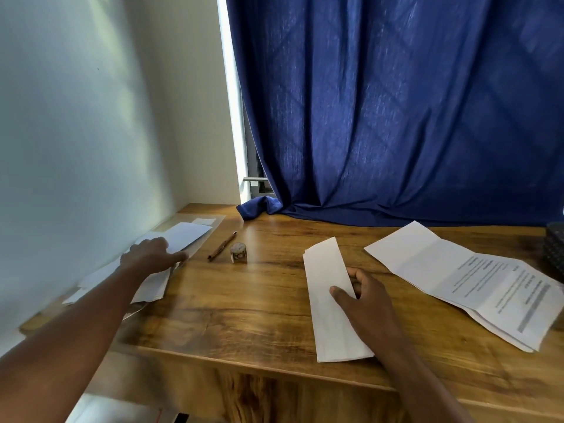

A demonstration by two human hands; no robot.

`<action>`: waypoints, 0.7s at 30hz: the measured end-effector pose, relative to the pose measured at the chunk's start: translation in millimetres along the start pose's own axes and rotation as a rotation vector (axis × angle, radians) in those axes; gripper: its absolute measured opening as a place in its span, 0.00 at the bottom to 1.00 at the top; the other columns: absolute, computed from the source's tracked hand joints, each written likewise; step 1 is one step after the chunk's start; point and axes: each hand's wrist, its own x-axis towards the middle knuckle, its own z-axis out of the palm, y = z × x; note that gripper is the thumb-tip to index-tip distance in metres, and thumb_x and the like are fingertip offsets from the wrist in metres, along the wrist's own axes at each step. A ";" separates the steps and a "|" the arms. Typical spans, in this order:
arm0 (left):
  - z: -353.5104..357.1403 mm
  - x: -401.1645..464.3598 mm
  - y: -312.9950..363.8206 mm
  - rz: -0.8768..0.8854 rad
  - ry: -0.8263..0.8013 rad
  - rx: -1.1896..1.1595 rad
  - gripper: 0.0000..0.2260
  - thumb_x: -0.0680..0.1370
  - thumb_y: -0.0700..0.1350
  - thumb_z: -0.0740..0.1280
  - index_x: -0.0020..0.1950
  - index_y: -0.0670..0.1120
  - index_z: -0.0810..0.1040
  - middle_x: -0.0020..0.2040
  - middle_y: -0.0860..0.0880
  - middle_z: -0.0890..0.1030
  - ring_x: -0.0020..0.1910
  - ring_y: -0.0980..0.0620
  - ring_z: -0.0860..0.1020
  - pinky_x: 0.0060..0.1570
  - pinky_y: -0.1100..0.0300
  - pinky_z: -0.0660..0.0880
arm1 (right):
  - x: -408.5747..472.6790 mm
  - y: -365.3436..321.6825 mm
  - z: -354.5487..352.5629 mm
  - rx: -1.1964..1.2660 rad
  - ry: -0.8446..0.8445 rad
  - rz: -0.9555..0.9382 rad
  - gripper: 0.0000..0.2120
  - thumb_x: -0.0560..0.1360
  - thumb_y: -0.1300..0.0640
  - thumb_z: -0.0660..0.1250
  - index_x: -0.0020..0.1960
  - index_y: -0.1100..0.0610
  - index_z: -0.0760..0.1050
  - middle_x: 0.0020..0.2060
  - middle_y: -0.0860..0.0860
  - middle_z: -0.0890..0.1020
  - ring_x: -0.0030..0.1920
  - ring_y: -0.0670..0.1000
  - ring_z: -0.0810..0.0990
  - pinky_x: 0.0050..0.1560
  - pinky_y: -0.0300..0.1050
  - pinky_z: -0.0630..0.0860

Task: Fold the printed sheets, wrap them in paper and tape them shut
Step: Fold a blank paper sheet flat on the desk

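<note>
Right hand [363,296] pinches folded sheet [331,303] flat on worktop [244,306] at 5 o'clock; left hand [151,254] fingers loosely extended, resting on paper stack [180,236] at 9 o'clock; tape roll [238,253] centre; unfolded printed sheets [476,282] at 3 o'clock.

Left arm stretched far forward and left, left hand [151,254] palm down, fingers extended and flat, right hand [363,296] nearer the body, thumb and fingers curled in a pinch
</note>
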 end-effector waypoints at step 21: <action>-153.2 -73.2 16.7 0.386 0.673 -0.762 0.07 0.81 0.46 0.67 0.53 0.44 0.82 0.51 0.40 0.84 0.46 0.41 0.82 0.47 0.52 0.76 | -6.1 2.5 -1.6 0.072 -0.080 -0.112 0.12 0.83 0.56 0.64 0.58 0.41 0.79 0.62 0.39 0.78 0.65 0.43 0.74 0.56 0.29 0.67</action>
